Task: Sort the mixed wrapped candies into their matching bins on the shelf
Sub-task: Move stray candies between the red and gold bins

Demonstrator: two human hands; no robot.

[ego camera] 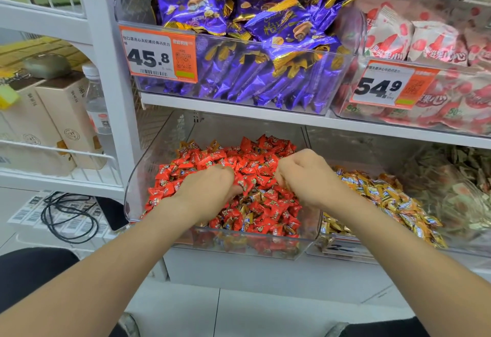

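**Fingers (228,176) of both hands dug into the red candies (260,205)**

The fingers of the left hand (210,190) are curled down into the heap, tips buried among the wrappers; whether they pinch a piece or merely rake the pile cannot be told. The right hand (305,177) sits just beside it, knuckles up, its fingers likewise bent and sunk into the heap; what they hold, if anything, is hidden. Both forearms reach in from the lower edge of the view.

The red candies fill a clear bin (138,177) on the lower level of the shelf (239,109); a few brown-and-gold wrappers (253,196) lie mixed among them near the front, between the two hands. Just to the right, touching the same row, a second bin (342,253) holds the gold candies (385,198); further right a heap of pale greenish wrappers (457,177) shows, blurred.

On the level above, a clear tub carries purple packets (265,31) behind an orange price label (158,55) reading 45.8; beside it white-and-red packets (398,36) sit behind a label (390,85) reading 54.9.

To the left of the shelf stands a wire rack with tan boxes (63,113) and a water bottle (97,103); a black cable (69,214) lies coiled below it.
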